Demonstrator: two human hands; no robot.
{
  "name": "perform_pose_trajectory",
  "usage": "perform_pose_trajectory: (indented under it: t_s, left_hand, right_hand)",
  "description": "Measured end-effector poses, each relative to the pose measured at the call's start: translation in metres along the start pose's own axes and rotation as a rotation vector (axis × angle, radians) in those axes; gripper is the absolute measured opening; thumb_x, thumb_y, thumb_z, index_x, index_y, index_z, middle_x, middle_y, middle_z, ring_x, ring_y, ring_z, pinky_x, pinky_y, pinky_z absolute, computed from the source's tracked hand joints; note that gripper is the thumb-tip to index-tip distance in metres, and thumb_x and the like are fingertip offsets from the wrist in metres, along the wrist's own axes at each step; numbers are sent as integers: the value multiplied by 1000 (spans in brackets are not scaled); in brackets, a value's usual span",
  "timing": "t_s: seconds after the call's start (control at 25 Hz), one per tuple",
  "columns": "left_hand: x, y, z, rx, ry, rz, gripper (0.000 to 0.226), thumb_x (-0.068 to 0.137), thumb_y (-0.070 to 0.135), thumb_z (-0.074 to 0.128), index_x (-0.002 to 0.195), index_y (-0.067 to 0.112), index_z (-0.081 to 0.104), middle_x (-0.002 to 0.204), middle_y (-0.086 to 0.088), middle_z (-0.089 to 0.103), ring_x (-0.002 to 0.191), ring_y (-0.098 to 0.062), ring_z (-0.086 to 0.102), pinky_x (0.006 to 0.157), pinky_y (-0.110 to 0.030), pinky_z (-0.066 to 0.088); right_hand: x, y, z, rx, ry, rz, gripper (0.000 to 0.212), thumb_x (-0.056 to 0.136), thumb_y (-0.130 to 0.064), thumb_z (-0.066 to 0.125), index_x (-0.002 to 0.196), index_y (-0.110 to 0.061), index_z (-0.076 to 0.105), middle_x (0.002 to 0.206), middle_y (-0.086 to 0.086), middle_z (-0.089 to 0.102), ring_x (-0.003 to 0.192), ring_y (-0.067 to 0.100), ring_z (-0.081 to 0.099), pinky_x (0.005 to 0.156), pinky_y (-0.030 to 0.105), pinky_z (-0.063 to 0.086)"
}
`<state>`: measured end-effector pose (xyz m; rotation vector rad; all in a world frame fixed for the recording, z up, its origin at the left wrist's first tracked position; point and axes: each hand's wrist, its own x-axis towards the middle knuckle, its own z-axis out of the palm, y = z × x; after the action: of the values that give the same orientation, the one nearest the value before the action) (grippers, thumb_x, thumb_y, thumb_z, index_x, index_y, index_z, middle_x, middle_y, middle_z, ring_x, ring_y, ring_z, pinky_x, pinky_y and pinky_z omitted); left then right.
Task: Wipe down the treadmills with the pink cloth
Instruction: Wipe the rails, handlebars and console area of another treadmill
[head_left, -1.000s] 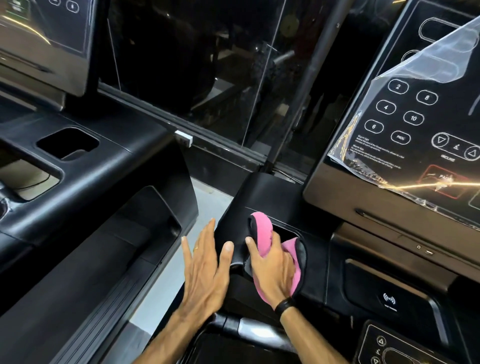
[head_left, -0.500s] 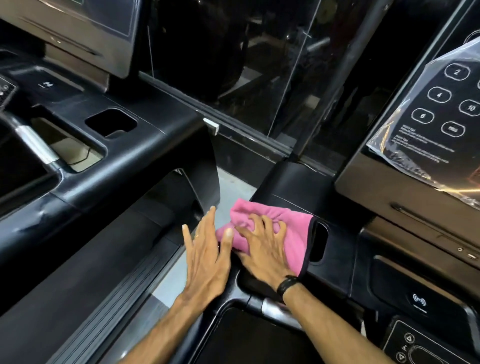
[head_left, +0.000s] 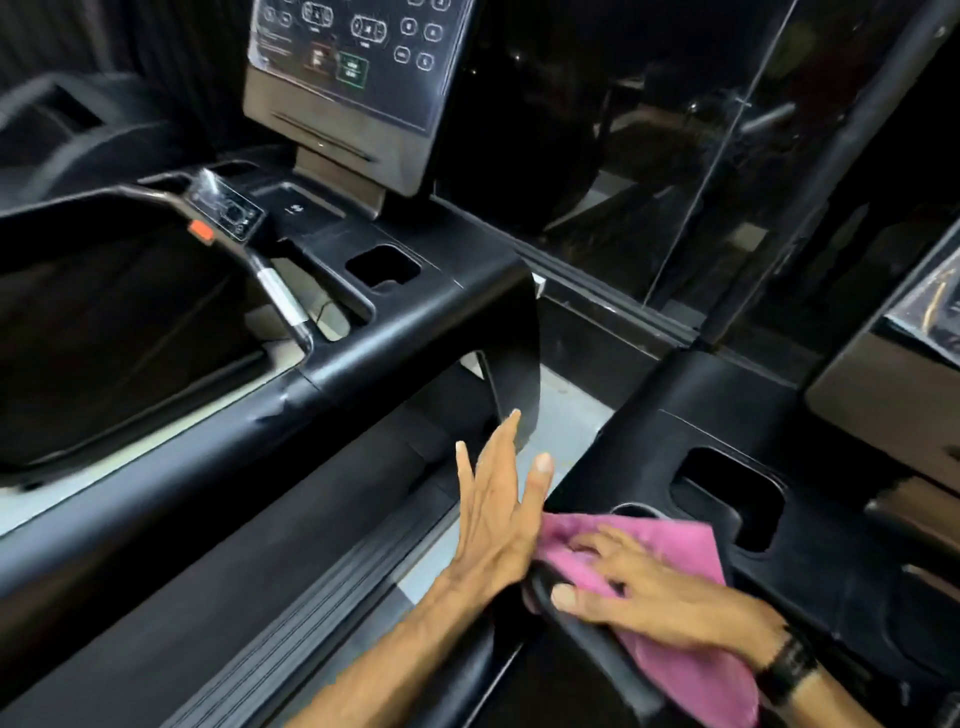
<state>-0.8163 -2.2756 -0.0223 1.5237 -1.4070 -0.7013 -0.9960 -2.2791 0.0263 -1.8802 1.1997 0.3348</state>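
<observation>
The pink cloth lies spread over the left end of the near treadmill's black console tray, draped across the handrail. My right hand presses it down with fingers spread, the thumb hooked under the black rail. My left hand is flat with straight fingers, resting against the outer left side of that console. A second treadmill stands to the left, its display panel upright at the top.
A rectangular cup recess opens in the tray right of the cloth. A grey floor strip runs between the two machines. Glass panels stand behind. The near treadmill's display shows at the right edge.
The view has swung left, bringing the second treadmill's display in. My right hand has slid the cloth back toward me along the rail, away from the recess. My left hand stays flat.
</observation>
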Motion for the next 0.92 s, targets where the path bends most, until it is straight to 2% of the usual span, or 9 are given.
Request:
perform_pose_trajectory:
  t_s: [0.12, 0.28, 0.36, 0.4, 0.48, 0.56, 0.64, 0.76, 0.92]
  left_hand:
    - [-17, 1, -1, 45, -37, -14, 91, 87, 80, 12, 157, 22, 21, 160, 14, 25, 145, 11, 14, 120, -29, -18]
    - [-43, 15, 18, 128, -56, -26, 81, 90, 68, 13, 157, 24, 19, 161, 13, 24, 146, 10, 11, 120, -32, -18]
    - [-59, 23, 28, 181, -61, 18, 79, 92, 66, 13, 157, 22, 18, 162, 11, 23, 146, 9, 9, 120, -33, -19]
    - [-67, 25, 30, 212, -59, 45, 78, 93, 65, 13, 157, 22, 17, 162, 9, 23, 147, 9, 8, 120, -33, -20]
    - [-77, 29, 31, 271, -45, 94, 76, 95, 64, 13, 158, 20, 15, 163, 7, 21, 147, 9, 4, 119, -33, -20]
    - [-86, 33, 31, 293, -14, 127, 77, 96, 64, 14, 158, 19, 15, 164, 6, 18, 148, 8, 1, 120, -34, -20]
    - [-89, 34, 29, 299, 5, 143, 77, 97, 65, 14, 158, 19, 14, 164, 5, 15, 148, 8, -1, 120, -37, -19]
    - [-85, 29, 30, 325, -19, 165, 75, 98, 61, 15, 158, 16, 13, 165, 3, 16, 149, 5, -3, 121, -40, -17]
    - [-70, 16, 42, 441, -94, 187, 84, 95, 66, 0, 157, 11, 12, 165, -3, 19, 152, -6, -5, 121, -44, -14]
  right_hand:
    - [-1, 0, 24, -21, 317, 98, 85, 62, -101, 35, 109, -35, 58, 124, -18, 50, 119, 7, 44, 106, 44, 42]
    - [5, 4, 68, -406, 407, 282, 138, 56, -91, 58, 156, -12, 4, 156, 12, 20, 143, 32, 26, 113, 50, 32]
    - [7, 19, 83, -519, 451, 331, 143, 57, -79, 72, 155, -7, -3, 148, 20, 32, 135, 38, 38, 106, 51, 39]
    - [11, 27, 88, -598, 538, 336, 132, 59, -69, 80, 151, -4, 11, 131, 20, 48, 119, 37, 52, 94, 49, 47]
    - [13, 28, 90, -697, 697, 296, 77, 66, -47, 82, 126, -9, 51, 98, 11, 64, 89, 30, 64, 74, 41, 49]
    - [9, 19, 77, -652, 664, 272, 35, 76, -39, 72, 101, -16, 63, 96, 6, 67, 89, 27, 67, 73, 36, 45]
    - [9, 18, 56, -544, 509, 203, 26, 77, -38, 71, 93, -21, 59, 106, 4, 68, 100, 26, 66, 79, 32, 46]
    - [9, 23, 34, -326, 324, 271, 43, 60, -48, 82, 89, -23, 63, 109, 4, 68, 102, 27, 65, 81, 31, 48]
    - [19, 31, 64, -585, 575, 253, 28, 79, -41, 65, 98, -20, 64, 102, 4, 68, 92, 27, 67, 73, 34, 43]
